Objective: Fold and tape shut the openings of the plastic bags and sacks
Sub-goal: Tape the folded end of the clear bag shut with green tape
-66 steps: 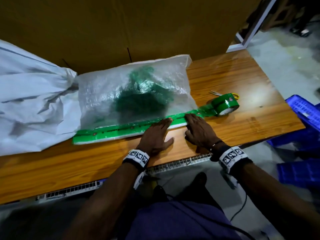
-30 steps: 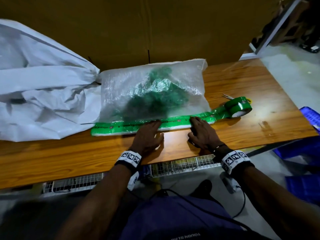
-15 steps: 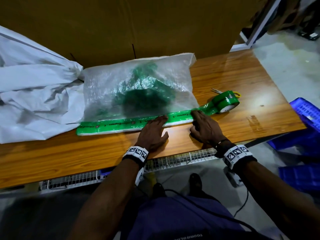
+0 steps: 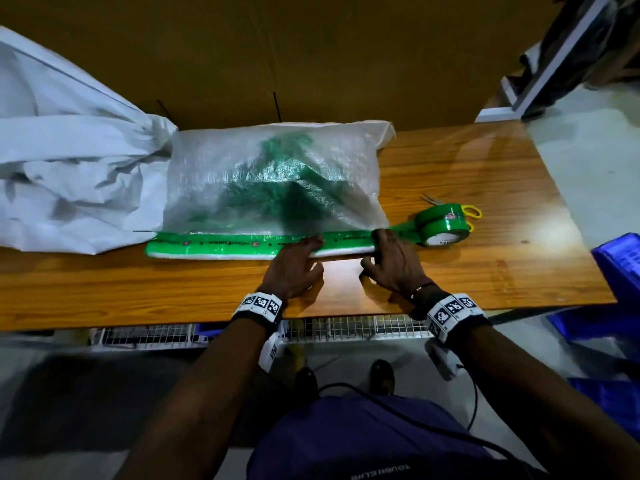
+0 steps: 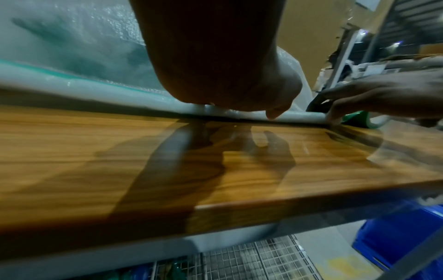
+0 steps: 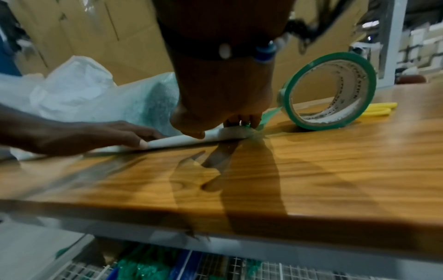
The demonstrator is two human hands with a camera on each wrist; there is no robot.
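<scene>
A translucent woven sack [image 4: 346, 157] with green contents lies on the wooden table [image 4: 502, 271]. Its near edge is folded over, and a green tape strip [image 4: 214, 243] runs along the fold. The strip still joins the green tape roll [image 4: 441, 225] standing to the right. My left hand [image 4: 298, 265] presses flat fingers on the taped fold right of its middle, thumb against the near side [image 5: 273, 115]. My right hand [image 4: 391, 261] presses the fold's right end, fingers on the tape and thumb at the near edge [image 6: 191, 132]. The tape roll [image 6: 345, 109] stands just beyond it.
A big crumpled white sack [image 4: 69, 161] fills the table's left side, touching the woven sack. Yellow-handled scissors [image 4: 472, 212] lie behind the roll. Cardboard [image 4: 311, 46] walls off the back. Blue crates [image 4: 616, 265] stand right of the table; a wire rack [image 4: 346, 329] hangs under its front edge.
Both hands have stayed pressed on the taped fold. The right hand has slid a little to the right, reaching the sack's end. My head view has shifted.
</scene>
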